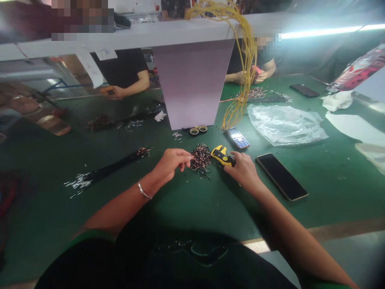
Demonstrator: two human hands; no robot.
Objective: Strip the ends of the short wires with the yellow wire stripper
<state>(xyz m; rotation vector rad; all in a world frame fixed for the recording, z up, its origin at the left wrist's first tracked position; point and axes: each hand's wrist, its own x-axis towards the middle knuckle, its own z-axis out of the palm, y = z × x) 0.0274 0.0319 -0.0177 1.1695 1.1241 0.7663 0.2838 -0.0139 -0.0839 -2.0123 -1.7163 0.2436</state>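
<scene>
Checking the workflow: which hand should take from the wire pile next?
Left hand, probably: its fingers are beside the pile of short wires, while the right hand holds a yellow wire stripper.

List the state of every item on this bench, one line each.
Left hand: fingers pinched together beside the wire pile
Right hand: gripping the stripper
Yellow-and-black wire stripper: held, at the pile's edge
Short wire pile: loose heap
Smartphone: face up, screen dark
Keypad phone: face up
Plastic bag: crumpled
Yellow wire bundle: hanging in loops
</scene>
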